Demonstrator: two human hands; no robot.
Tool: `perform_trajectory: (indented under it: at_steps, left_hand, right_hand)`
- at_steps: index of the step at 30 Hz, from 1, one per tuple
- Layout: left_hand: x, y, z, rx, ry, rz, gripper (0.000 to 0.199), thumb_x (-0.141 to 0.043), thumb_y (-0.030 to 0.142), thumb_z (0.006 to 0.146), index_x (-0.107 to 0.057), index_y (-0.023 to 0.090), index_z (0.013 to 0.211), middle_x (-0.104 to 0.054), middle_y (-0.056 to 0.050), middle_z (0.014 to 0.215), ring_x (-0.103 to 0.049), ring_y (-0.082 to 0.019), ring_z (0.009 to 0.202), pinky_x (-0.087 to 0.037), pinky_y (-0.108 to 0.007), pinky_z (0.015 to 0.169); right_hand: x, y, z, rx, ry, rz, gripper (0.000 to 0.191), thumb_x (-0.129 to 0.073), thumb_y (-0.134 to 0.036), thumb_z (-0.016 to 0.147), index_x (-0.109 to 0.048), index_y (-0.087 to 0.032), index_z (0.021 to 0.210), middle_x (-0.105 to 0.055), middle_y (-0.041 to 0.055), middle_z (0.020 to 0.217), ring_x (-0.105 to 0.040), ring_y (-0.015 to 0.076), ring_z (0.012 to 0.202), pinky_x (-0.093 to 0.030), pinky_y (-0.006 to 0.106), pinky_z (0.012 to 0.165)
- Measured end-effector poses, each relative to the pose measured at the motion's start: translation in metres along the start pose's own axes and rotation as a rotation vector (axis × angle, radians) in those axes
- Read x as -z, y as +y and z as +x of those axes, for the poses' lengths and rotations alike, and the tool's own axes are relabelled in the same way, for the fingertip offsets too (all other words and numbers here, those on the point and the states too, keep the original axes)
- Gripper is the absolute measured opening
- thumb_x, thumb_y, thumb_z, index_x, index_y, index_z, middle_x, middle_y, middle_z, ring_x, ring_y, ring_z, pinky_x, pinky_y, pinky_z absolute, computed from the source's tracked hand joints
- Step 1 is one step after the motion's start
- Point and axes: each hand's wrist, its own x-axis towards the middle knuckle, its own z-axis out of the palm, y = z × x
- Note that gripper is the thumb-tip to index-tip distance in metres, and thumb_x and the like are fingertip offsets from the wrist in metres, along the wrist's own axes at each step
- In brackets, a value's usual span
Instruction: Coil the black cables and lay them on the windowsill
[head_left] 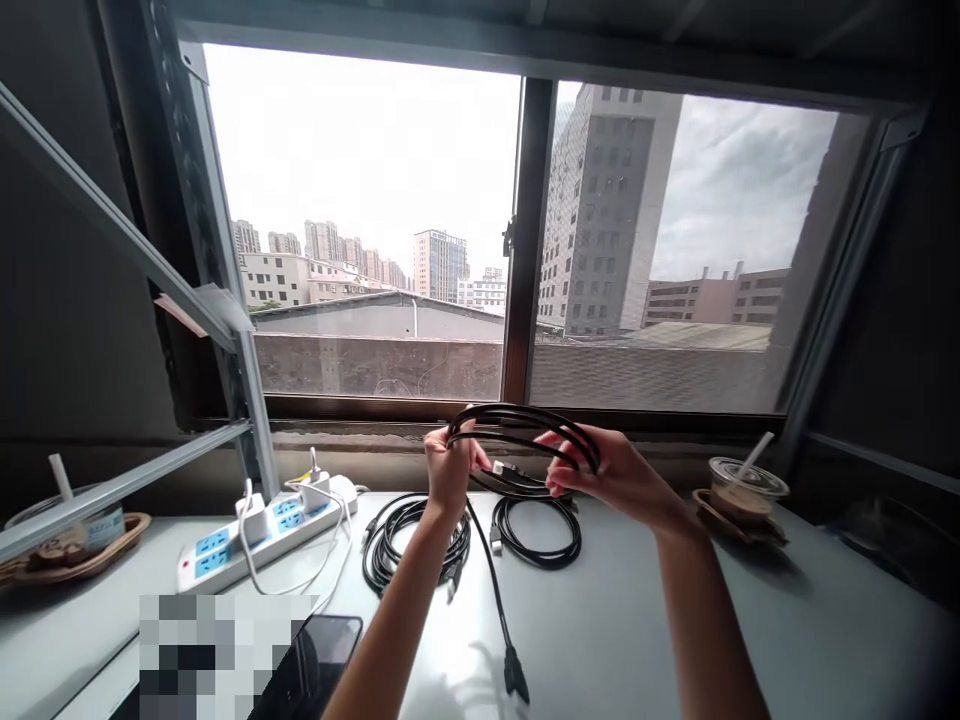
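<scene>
Black cable [517, 412], thin, shiny, bent in wide loops, held up above white table [622, 620]. One end hangs down, fat black plug [514, 675] on tip. Left hand [450, 460] closed round loops. Right hand [592, 465] partly curled, fingers pinching other side of loops. Two more cable coils [541, 535] lie below.

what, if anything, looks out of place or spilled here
Nothing looks spilled or damaged. One plug trails loose from the held coil, and blocky pixels beside the dark-screened device hide whatever is there.
</scene>
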Motion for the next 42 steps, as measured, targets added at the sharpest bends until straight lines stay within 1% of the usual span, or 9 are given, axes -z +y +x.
perform_trajectory:
  at_steps: [3, 8, 14, 18, 21, 28, 34, 38, 42]
  left_hand:
    - [0.005, 0.015, -0.004, -0.099, 0.112, 0.196, 0.049, -0.056, 0.039, 0.072, -0.025, 0.019, 0.039, -0.022, 0.006, 0.037, -0.02, -0.006, 0.038, -0.016, -0.023, 0.042]
    - [-0.004, 0.035, -0.023, -0.331, 0.194, 0.514, 0.044, -0.051, 0.033, 0.079, -0.035, 0.015, 0.041, -0.019, 0.004, 0.047, -0.018, -0.007, 0.048, -0.018, -0.023, 0.048]
    - [-0.012, 0.04, -0.038, -0.437, 0.098, 0.756, 0.04, -0.048, 0.03, 0.083, -0.045, 0.014, 0.046, -0.031, 0.004, 0.044, -0.023, -0.007, 0.047, -0.021, -0.022, 0.049]
    - [-0.01, 0.038, -0.035, -0.434, 0.044, 0.657, 0.046, -0.048, 0.034, 0.083, -0.035, 0.015, 0.043, -0.025, 0.005, 0.043, -0.023, -0.006, 0.046, -0.022, -0.021, 0.048]
    - [-0.01, 0.031, -0.026, -0.361, 0.005, 0.593, 0.048, -0.046, 0.038, 0.083, -0.033, 0.016, 0.043, -0.026, 0.005, 0.043, -0.024, -0.006, 0.045, -0.024, -0.02, 0.048]
    - [-0.011, 0.011, -0.018, 0.17, -0.273, 0.667, 0.047, -0.044, 0.052, 0.08, -0.057, 0.017, 0.051, -0.059, -0.006, 0.051, -0.053, -0.015, 0.047, -0.039, -0.024, 0.053]
    - [-0.012, 0.002, -0.023, 0.556, -0.862, 0.256, 0.06, -0.038, 0.065, 0.079, -0.069, 0.014, 0.085, -0.07, -0.012, 0.075, -0.065, -0.025, 0.077, -0.048, -0.034, 0.073]
    - [-0.016, 0.004, -0.021, 0.402, -0.728, -0.149, 0.044, -0.046, 0.054, 0.084, -0.063, 0.015, 0.096, -0.067, -0.011, 0.105, -0.059, -0.025, 0.105, -0.04, -0.037, 0.095]
    - [-0.015, 0.014, -0.018, 0.31, -0.515, -0.466, 0.031, -0.057, 0.047, 0.081, -0.049, 0.018, 0.088, -0.069, -0.008, 0.098, -0.064, -0.022, 0.096, -0.045, -0.036, 0.09]
  right_hand:
    - [-0.003, 0.007, 0.007, -0.014, 0.293, -0.359, 0.048, -0.069, -0.037, 0.073, -0.058, -0.018, 0.115, -0.065, 0.0043, 0.085, -0.063, 0.0164, 0.083, -0.052, 0.031, 0.079]
    - [-0.023, -0.005, 0.012, 0.03, 0.342, -0.407, 0.036, -0.059, -0.028, 0.079, -0.057, -0.02, 0.114, -0.065, 0.0045, 0.096, -0.065, 0.0148, 0.085, -0.052, 0.026, 0.077]
    - [-0.04, -0.03, 0.003, 0.009, 0.217, -0.264, 0.037, -0.06, -0.022, 0.077, -0.061, -0.019, 0.114, -0.064, 0.0, 0.077, -0.051, 0.0042, 0.038, -0.037, 0.013, 0.034]
    - [-0.044, -0.042, -0.004, 0.0, 0.039, -0.152, 0.042, -0.056, -0.022, 0.082, -0.057, -0.019, 0.124, -0.057, -0.005, 0.054, -0.043, 0.0029, 0.033, -0.033, 0.011, 0.031]
    - [-0.042, -0.047, -0.007, 0.024, 0.07, -0.099, 0.036, -0.056, -0.022, 0.082, -0.062, -0.017, 0.117, -0.053, -0.0053, 0.048, -0.049, 0.0042, 0.038, -0.035, 0.01, 0.034]
    - [-0.049, -0.07, -0.012, 0.029, 0.688, -0.062, 0.032, -0.061, -0.019, 0.077, -0.068, -0.016, 0.108, -0.052, -0.0059, 0.043, -0.033, 0.0001, 0.029, -0.021, 0.011, 0.028]
    - [-0.059, -0.071, -0.011, 0.172, 0.905, 0.024, 0.035, -0.064, -0.02, 0.075, -0.067, -0.016, 0.109, -0.048, -0.007, 0.041, -0.033, 0.0025, 0.028, -0.022, 0.014, 0.027]
    - [-0.049, -0.049, -0.004, 0.314, 0.855, 0.143, 0.042, -0.067, -0.027, 0.074, -0.062, -0.017, 0.114, -0.045, -0.0087, 0.039, -0.033, 0.0037, 0.026, -0.019, 0.015, 0.025]
    - [-0.033, -0.02, 0.011, 0.262, 0.776, 0.321, 0.042, -0.06, -0.032, 0.078, -0.053, -0.019, 0.118, -0.045, -0.0099, 0.043, -0.029, 0.0017, 0.026, -0.018, 0.013, 0.028]
